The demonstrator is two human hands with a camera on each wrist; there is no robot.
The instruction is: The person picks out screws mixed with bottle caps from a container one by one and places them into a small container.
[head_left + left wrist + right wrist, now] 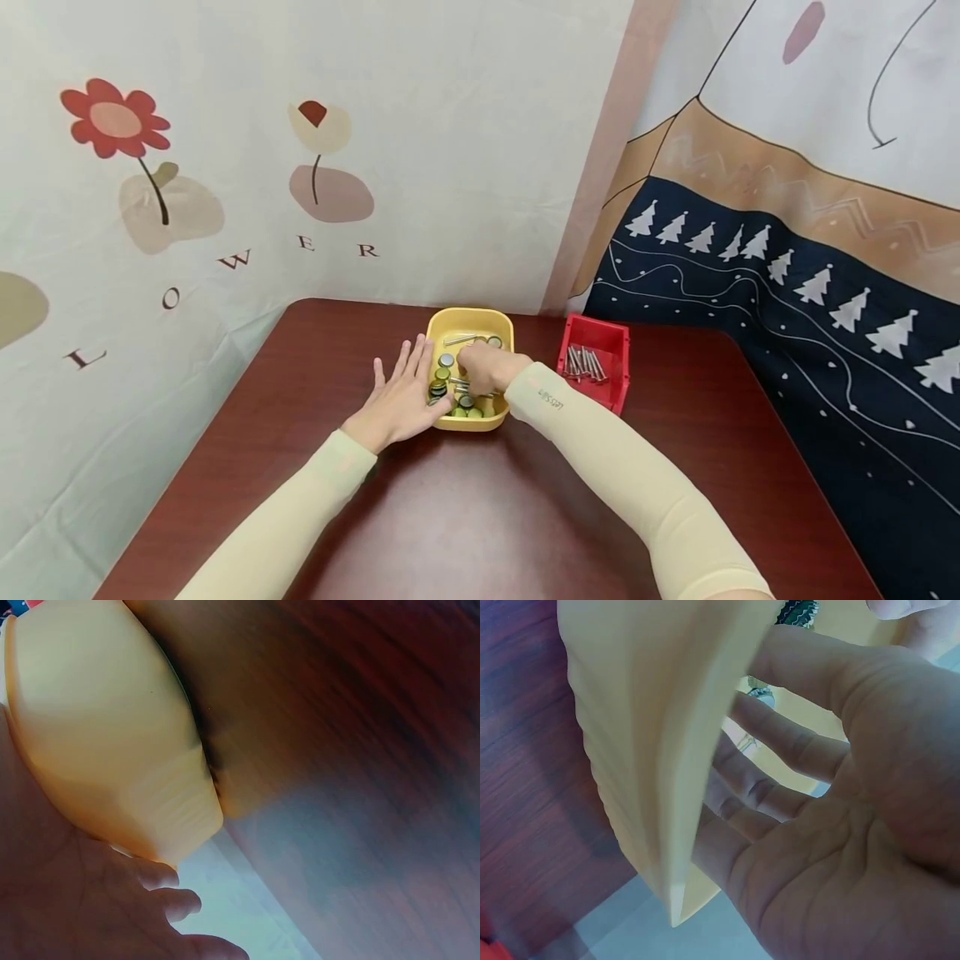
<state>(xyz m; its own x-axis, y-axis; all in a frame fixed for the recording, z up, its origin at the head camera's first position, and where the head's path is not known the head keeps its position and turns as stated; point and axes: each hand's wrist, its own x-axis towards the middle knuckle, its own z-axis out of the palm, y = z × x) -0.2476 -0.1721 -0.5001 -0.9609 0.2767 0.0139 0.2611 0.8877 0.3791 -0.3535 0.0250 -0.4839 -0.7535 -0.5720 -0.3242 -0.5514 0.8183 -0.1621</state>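
A yellow plastic bin (pixel 471 315) holds green and silver bottle caps (pixel 446 360) mixed with metal nails or screws (pixel 459 340). My left hand (pixel 401 400) lies along its left rim, fingers straight and spread, thumb over the near left corner. In the left wrist view, the palm is against the bin's outer wall (pixel 105 712). My right hand (pixel 487 368) reaches down inside the bin from the right, among the nails and caps. In the right wrist view, its fingers (pixel 795 746) point behind the bin's wall, which hides their tips; I cannot tell whether they hold anything.
To the right of the yellow bin stands a red bin (pixel 615 354) with several metal nails or screws (pixel 585 363) inside. Both bins are near the back edge of the dark wooden table (pixel 450 517). A printed cloth (pixel 465 167) hangs behind.
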